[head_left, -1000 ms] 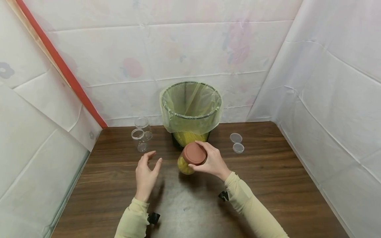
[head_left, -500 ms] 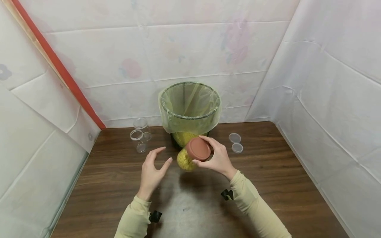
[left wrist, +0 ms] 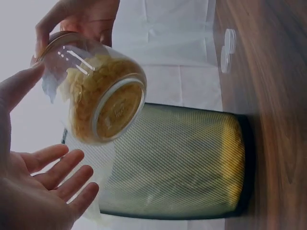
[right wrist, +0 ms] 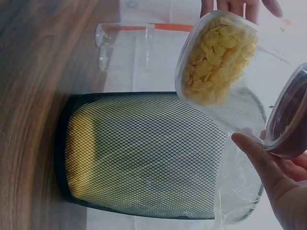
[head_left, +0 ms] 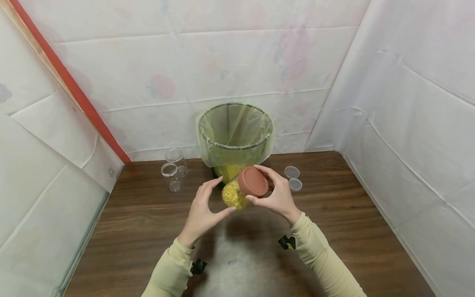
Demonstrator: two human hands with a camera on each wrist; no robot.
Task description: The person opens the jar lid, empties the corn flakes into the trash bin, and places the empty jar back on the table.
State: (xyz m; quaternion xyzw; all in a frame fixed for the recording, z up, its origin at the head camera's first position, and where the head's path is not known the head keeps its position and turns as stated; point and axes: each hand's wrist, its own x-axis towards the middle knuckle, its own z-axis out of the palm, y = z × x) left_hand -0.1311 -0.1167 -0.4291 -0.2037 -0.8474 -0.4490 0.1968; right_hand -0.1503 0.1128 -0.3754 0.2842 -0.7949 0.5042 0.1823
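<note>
A clear jar of yellow flakes, with a reddish-brown lid, is held tilted above the table in front of the bin. My right hand grips it at the lid end, thumb on the near side and fingers on the far side. From the left, my left hand reaches around the jar's base with fingers and thumb spread. In the left wrist view, the left fingers stand apart from the jar's glass bottom, while the thumb overlaps its edge. Flakes are heaped along one side inside the jar.
A mesh bin with a pale green liner stands at the back, behind the jar. Two clear empty jars are on the left of the wooden table. Two clear lids lie on the right.
My right hand has raised the jar and tilted it further, its base toward the left. My left hand has moved right and up, from well beside the jar to around its base.
</note>
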